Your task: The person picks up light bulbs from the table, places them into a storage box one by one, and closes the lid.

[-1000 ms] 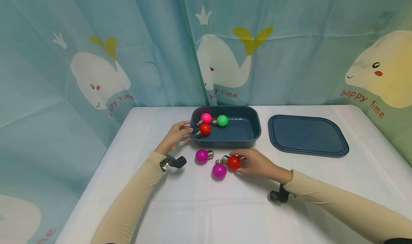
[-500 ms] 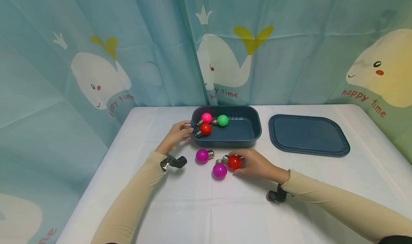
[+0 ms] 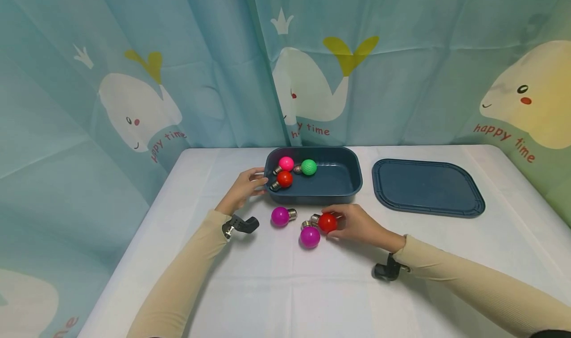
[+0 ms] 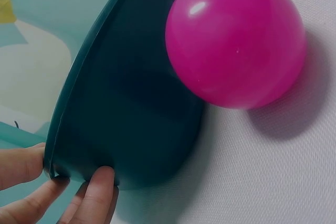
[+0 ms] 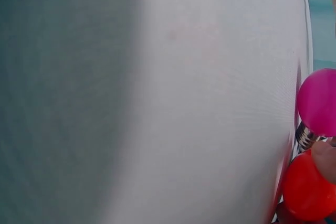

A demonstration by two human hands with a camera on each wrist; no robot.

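My left hand (image 3: 243,187) rests its fingers against the left end of a dark blue bin (image 3: 312,199); in the left wrist view, extended fingertips (image 4: 102,177) touch its outer wall near the rim. A pink, a green and a red light bulb lie inside the bin. My right hand (image 3: 357,226) holds another red light bulb (image 3: 327,223) between thumb and fingers, low over the table, its screw base pointing left. Right beside it is a magenta light bulb (image 3: 310,237), base toward the bin. A second magenta bulb (image 3: 280,216) lies just in front of the bin.
To the bin's right lies a flat dark blue lid (image 3: 428,187). White cloth covers the table (image 3: 290,293). A teal curtain (image 3: 214,80) with whale prints hangs behind and along the left side.
My right hand has shifted slightly right with the red light bulb, and the magenta bulb beside it has moved right too. The left hand and the bin have stayed in place.
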